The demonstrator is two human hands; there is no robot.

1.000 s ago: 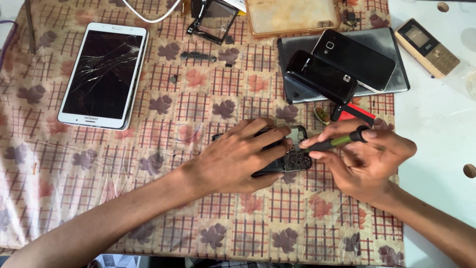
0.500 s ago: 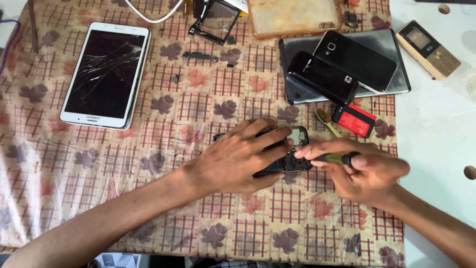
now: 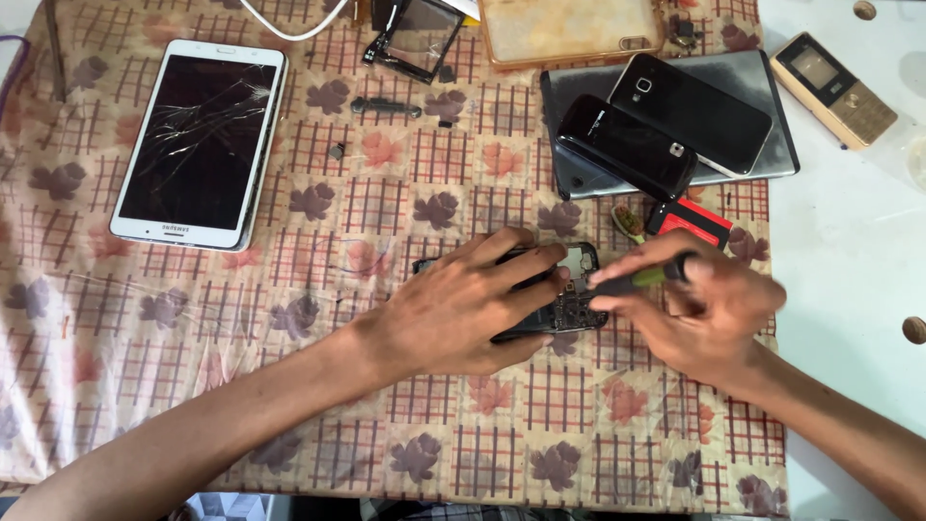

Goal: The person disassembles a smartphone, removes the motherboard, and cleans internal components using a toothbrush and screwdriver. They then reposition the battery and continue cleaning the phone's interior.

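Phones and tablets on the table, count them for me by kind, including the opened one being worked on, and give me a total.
White tablet with cracked screen: 1
Grey tablet under the black phones: 1
Black phones stacked on it: 2
Gold keypad phone: 1
Opened phone, pinned under the left hand, right hand with screwdriver: 1
Total: 6

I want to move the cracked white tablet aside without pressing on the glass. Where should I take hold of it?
Grip the white tablet by its two long edges, coming from above. It lies flat, screen up, on the patterned cloth, with both long sides free; the cracks spread across the upper glass, so keep fingers on the frame.
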